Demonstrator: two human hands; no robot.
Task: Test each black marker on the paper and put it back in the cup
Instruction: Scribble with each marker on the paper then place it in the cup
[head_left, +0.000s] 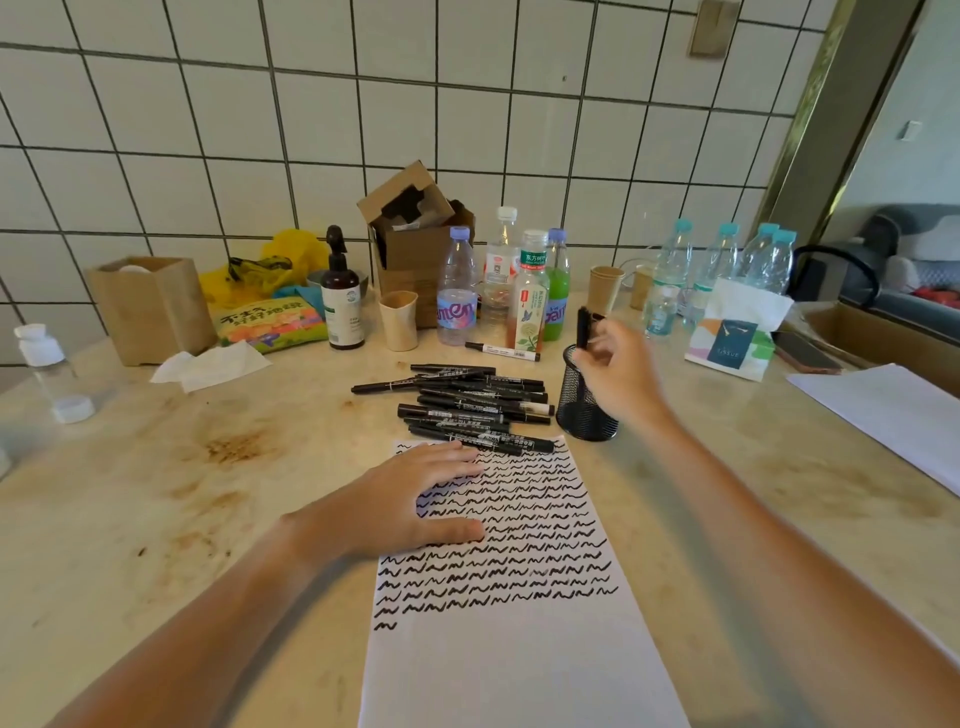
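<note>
The right hand held one black marker just above the mesh cup. Its fingers pinched the marker low down, and the marker stood nearly upright with most of its body sticking up above the fingers. The hand was blurred, so it was hard to tell just how many fingers were on it — it looked like the thumb and two fingers.

The left hand lay flat on the paper, in front of the cup and to its left, with fingers straight, holding nothing. The paper was near the cup and covered in rows of black squiggles.

The pile of markers lay just to the left of the cup, its nearest pens close to the cup's side. One more pen with a white body lay behind the pile, also left of the cup.

What could go wrong? The marker could hit the cup's rim and not go in, because the hand was coming in from the right side and hid part of the opening. The cup looked light — a bump from the hand could tip it toward the pile. The marker could also slip, since the pinch was so low on it.
</note>
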